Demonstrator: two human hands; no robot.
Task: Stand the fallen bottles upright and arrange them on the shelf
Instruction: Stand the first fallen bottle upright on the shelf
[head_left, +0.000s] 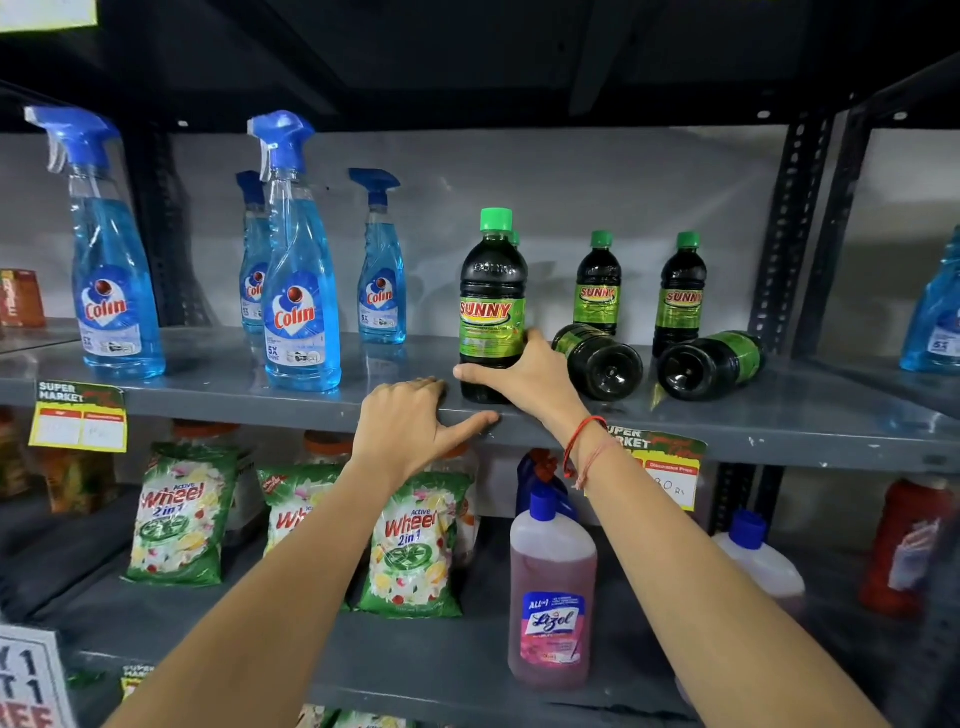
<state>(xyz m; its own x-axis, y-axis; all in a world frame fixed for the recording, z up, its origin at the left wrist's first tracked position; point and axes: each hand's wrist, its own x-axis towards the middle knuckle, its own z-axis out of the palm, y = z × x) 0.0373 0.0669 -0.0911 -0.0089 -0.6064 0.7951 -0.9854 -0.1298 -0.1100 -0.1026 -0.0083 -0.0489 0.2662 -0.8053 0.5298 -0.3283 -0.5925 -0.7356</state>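
Note:
A dark Sunny bottle (492, 301) with a green cap stands upright near the front of the grey shelf (779, 410). My right hand (524, 376) wraps around its lower part. My left hand (413, 423) rests on the shelf's front edge just left of it, fingers on top, thumb under the lip. Two more Sunny bottles lie on their sides, bases toward me: one (597, 361) right beside my right hand, another (709, 364) further right. Two Sunny bottles stand upright at the back (597, 286) (683, 293). Another green cap peeks out behind the held bottle.
Several blue Colin spray bottles (298, 270) stand on the left part of the same shelf. A black slotted upright (784, 228) bounds the shelf on the right. Below are Wheel detergent packs (415, 545) and a pink Lizol bottle (553, 592).

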